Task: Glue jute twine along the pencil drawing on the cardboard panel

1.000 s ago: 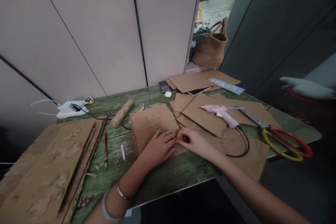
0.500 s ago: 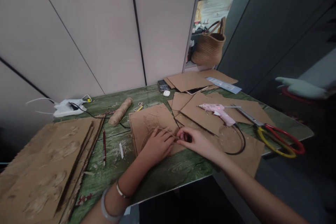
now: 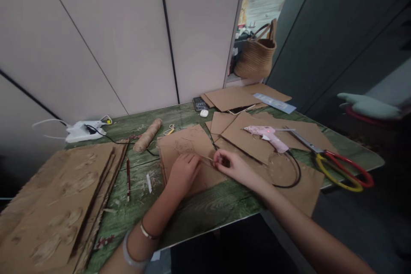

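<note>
A piece of cardboard [image 3: 208, 177] with a line drawing lies in front of me, loosely stacked on other sheets. My left hand [image 3: 183, 172] rests on it, fingers together and bent over the drawing, partly hiding it. A thin strand of twine [image 3: 207, 158] runs from those fingertips across to my right hand [image 3: 233, 166], which pinches its other end between thumb and fingers. How the strand lies under the left fingers is hidden. The roll of twine [image 3: 147, 136] lies beyond, to the left.
A pink glue gun [image 3: 268, 135] and large scissors [image 3: 321, 152] lie on cardboard at right. A pencil [image 3: 128, 180], a white strip [image 3: 149, 183] and scraps lie left. Further left are a cardboard stack with twine shapes [image 3: 73, 184] and a power strip [image 3: 85, 132]. A phone [image 3: 199, 103] is at the back.
My left hand has drawn back slightly left, and its flat, spread fingers have bent together. More of the strand shows between the hands. My right hand has shifted slightly up and left.
</note>
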### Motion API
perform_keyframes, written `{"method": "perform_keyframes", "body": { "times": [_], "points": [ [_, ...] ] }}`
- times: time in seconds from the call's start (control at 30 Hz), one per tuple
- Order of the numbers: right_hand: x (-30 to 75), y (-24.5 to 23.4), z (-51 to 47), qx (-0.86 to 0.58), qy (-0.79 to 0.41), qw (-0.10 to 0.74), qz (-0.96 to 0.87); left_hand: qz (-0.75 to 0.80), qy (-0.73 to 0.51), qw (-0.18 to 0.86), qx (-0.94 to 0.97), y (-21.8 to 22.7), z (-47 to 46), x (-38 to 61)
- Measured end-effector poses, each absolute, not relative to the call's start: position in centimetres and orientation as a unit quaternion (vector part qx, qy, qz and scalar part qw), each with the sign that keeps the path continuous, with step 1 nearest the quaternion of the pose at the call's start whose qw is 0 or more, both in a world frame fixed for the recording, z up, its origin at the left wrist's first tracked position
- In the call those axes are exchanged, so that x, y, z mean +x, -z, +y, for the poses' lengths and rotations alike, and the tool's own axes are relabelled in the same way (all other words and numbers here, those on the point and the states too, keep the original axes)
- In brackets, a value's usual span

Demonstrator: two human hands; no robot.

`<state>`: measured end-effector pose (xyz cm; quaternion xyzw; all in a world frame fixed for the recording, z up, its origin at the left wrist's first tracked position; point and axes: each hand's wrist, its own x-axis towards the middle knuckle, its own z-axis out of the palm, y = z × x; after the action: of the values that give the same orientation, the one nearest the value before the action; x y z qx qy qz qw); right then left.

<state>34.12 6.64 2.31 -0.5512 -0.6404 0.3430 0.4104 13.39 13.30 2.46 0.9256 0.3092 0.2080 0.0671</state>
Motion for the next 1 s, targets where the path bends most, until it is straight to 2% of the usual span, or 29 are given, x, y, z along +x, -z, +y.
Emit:
{"method": "perform_keyframes", "body": {
  "times": [0.43,0.73,0.87,1.0],
  "points": [
    [35.0,-2.3,5.2,-0.566,-0.291,0.344,-0.69,0.435,-0.202,0.109,0.871,-3.1,14.8,12.0],
    [35.3,-1.2,5.0,-0.554,-0.291,0.371,-0.687,0.48,-0.279,0.101,0.825,-4.9,16.6,9.7],
    [35.4,-1.2,4.9,-0.544,-0.289,0.368,-0.697,0.397,-0.338,0.126,0.844,-4.7,16.6,9.9],
    [35.4,-1.3,4.8,-0.532,-0.27,0.364,-0.715,0.238,-0.258,0.154,0.924,-3.9,15.0,11.3]
  ]
}}
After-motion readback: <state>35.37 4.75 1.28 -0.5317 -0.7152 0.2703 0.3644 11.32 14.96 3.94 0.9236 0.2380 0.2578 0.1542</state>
